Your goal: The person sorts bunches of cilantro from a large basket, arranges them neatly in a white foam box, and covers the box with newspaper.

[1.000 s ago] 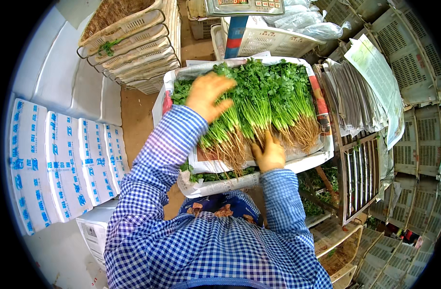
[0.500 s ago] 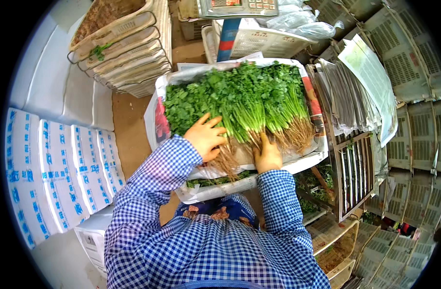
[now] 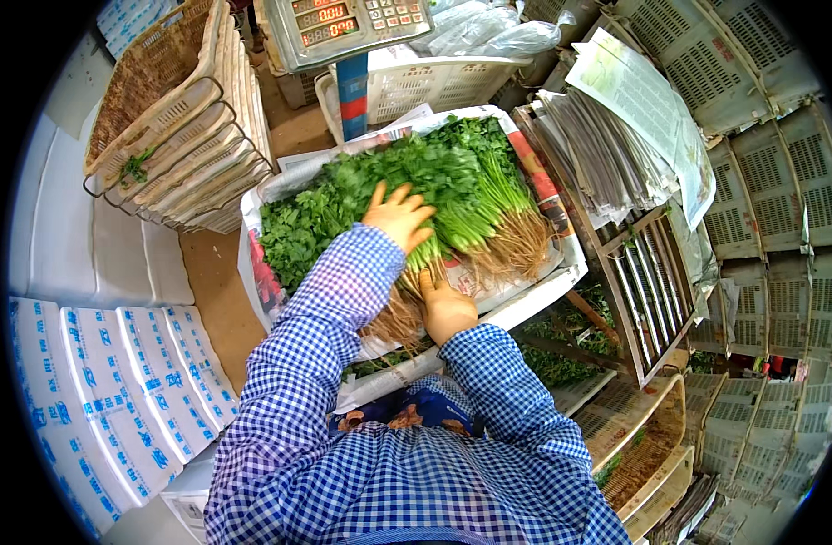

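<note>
Bunches of coriander (image 3: 496,177) with green leaves and brown roots lie side by side in a newspaper-lined crate (image 3: 575,263). The leaves point away from me and the roots toward me. My left hand (image 3: 399,216) rests on the leaves and upper stems left of the middle, its fingers spread. Close below it, my right hand (image 3: 448,304) grips the stems of a bunch just above the roots. Its thumb shows on top of the stems; the other fingers are hidden. Some leaves by the left hand are blurred by motion.
A scale (image 3: 343,32) on a post stands behind the crate. Stacked plastic baskets (image 3: 175,127) are at the far left, white packages with blue print (image 3: 116,391) at the left. A newspaper pile (image 3: 606,154) lies on a metal rack (image 3: 652,291) to the right.
My right hand has moved left along the roots, closer to my left hand. The left hand has shifted up onto the leaves. The whole view has turned and shifted.
</note>
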Tool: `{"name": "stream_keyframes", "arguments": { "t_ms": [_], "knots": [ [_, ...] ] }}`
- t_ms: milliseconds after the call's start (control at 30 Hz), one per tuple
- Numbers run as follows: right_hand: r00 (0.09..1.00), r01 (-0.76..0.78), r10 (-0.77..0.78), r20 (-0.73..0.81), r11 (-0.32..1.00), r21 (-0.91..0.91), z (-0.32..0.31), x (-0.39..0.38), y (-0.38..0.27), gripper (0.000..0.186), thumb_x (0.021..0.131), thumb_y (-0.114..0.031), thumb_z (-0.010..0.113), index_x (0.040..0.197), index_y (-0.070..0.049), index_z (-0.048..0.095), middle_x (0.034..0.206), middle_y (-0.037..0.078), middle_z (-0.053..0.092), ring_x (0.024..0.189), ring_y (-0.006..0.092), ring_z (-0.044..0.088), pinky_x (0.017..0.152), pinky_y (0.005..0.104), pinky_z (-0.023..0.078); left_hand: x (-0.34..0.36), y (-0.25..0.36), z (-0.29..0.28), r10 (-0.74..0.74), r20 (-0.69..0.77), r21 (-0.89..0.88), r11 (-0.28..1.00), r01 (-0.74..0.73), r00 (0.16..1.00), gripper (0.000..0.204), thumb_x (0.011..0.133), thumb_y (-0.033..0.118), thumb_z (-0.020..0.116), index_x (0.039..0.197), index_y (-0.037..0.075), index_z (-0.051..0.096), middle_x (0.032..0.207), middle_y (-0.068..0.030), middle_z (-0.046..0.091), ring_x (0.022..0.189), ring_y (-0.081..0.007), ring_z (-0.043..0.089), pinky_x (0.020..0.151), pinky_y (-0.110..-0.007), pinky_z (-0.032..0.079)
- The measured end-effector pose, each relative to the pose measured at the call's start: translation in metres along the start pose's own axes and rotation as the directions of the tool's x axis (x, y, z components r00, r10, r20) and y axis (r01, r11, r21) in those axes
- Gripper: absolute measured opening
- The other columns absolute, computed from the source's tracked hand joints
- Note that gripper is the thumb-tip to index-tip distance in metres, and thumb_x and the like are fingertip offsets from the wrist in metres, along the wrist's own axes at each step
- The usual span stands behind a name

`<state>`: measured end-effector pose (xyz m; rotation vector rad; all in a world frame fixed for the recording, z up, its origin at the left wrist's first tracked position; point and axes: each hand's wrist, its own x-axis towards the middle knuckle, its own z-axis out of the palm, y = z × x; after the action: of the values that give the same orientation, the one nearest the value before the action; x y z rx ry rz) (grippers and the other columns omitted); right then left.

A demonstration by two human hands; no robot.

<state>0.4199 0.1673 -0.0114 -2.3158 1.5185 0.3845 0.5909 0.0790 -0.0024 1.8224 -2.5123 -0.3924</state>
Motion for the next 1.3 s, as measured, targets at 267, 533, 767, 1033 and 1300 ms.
{"name": "stream_keyframes", "arguments": {
  "t_ms": [267, 533, 767, 1033, 1300],
  "knots": [
    [0.645, 0.058, 0.094, -0.759, 0.983, 0.172, -0.072, 0.017, 0.047, 0.050, 0.090, -0.036, 0.072, 0.131, -0.010, 0.062, 0.094, 0.016, 0.069, 0.082, 0.0330, 0.066, 0.074, 0.0436, 0.054, -0.018, 0.004, 0.017, -0.271, -0.094, -0.108, 0.959, 0.261, 0.958, 0.047, 0.100, 0.041, 0.055, 0.134, 0.009, 0.059, 0.133, -0.0145, 0.057, 0.136, -0.0372, 0.044, 0.116, -0.059, 0.029],
    [0.985, -0.120, 0.118, -0.125, 0.993, -0.008, -0.024, 0.055, 0.041, 0.060, 0.094, -0.017, 0.060, 0.150, -0.007, 0.039, 0.122, 0.018, 0.062, 0.108, 0.0348, 0.063, 0.087, 0.0439, 0.057, -0.008, 0.004, 0.019, -0.246, -0.037, -0.130, 0.962, 0.240, 0.969, 0.047, 0.102, 0.039, 0.052, 0.136, 0.007, 0.057, 0.138, -0.0150, 0.055, 0.139, -0.0370, 0.041, 0.119, -0.060, 0.026],
    [0.988, -0.147, 0.144, -0.054, 0.988, -0.057, -0.031, 0.064, 0.048, 0.053, 0.095, -0.009, 0.057, 0.145, -0.003, 0.042, 0.124, 0.018, 0.062, 0.109, 0.0337, 0.065, 0.085, 0.0428, 0.059, 0.008, 0.034, 0.004, -0.227, -0.094, 0.013, 0.973, 0.229, 0.969, 0.049, 0.100, 0.034, 0.055, 0.143, 0.009, 0.051, 0.146, -0.0149, 0.051, 0.142, -0.0354, 0.039, 0.122, -0.057, 0.020],
    [0.998, -0.032, 0.032, -0.061, 0.999, 0.002, -0.028, 0.070, 0.054, 0.050, 0.099, -0.014, 0.053, 0.146, -0.002, 0.040, 0.125, 0.019, 0.062, 0.109, 0.0360, 0.064, 0.086, 0.0440, 0.058, 0.043, 0.023, 0.011, -0.363, -0.086, 0.055, 0.928, 0.369, 0.928, 0.044, 0.104, 0.040, 0.046, 0.138, 0.014, 0.058, 0.149, -0.0062, 0.050, 0.148, -0.0325, 0.030, 0.122, -0.063, 0.011],
    [0.973, 0.230, -0.214, -0.089, 0.939, 0.256, -0.094, 0.043, 0.116, 0.054, 0.094, -0.036, 0.065, 0.139, -0.008, 0.053, 0.111, 0.021, 0.068, 0.098, 0.0335, 0.068, 0.087, 0.0444, 0.055, 0.054, 0.035, 0.030, -0.584, 0.043, 0.020, 0.812, 0.584, 0.810, 0.050, 0.107, 0.038, 0.036, 0.148, 0.012, 0.046, 0.156, -0.0079, 0.041, 0.152, -0.0319, 0.023, 0.122, -0.062, 0.009]
  ]
}}
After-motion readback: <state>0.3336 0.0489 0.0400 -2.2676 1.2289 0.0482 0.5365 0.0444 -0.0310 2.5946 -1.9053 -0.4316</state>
